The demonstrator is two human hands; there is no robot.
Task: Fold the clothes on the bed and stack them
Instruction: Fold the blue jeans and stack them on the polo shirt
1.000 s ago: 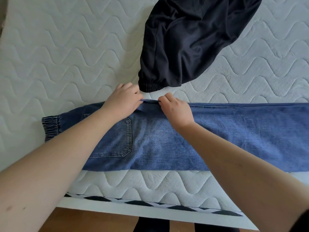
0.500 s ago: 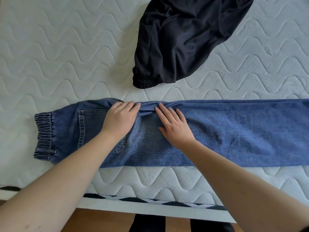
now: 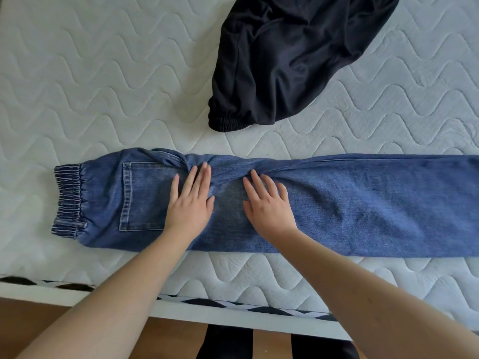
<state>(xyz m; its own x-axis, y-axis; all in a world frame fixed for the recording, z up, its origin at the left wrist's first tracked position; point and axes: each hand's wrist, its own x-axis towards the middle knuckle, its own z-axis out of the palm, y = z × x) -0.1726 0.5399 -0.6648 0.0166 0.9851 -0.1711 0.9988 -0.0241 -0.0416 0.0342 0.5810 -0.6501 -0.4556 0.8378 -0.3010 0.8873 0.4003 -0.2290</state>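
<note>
My left hand [image 3: 190, 203] and right hand [image 3: 268, 207] lie flat, fingers straight, pressing on the folded blue denim jeans [image 3: 363, 203], gripping nothing. The jeans stretch across the white quilted mattress [image 3: 90, 86], near the crumpled black trousers [image 3: 285, 55].

1. No readable text, labels, brands or numbers anywhere.
2. jeans [image 3: 337, 203] under both hands: plain denim, no visible tag.
3. black garment [image 3: 285, 55] beyond the hands: unmarked.

Mattress [image 3: 90, 81] under jeans [image 3: 363, 203], black garment [image 3: 285, 55]
</note>
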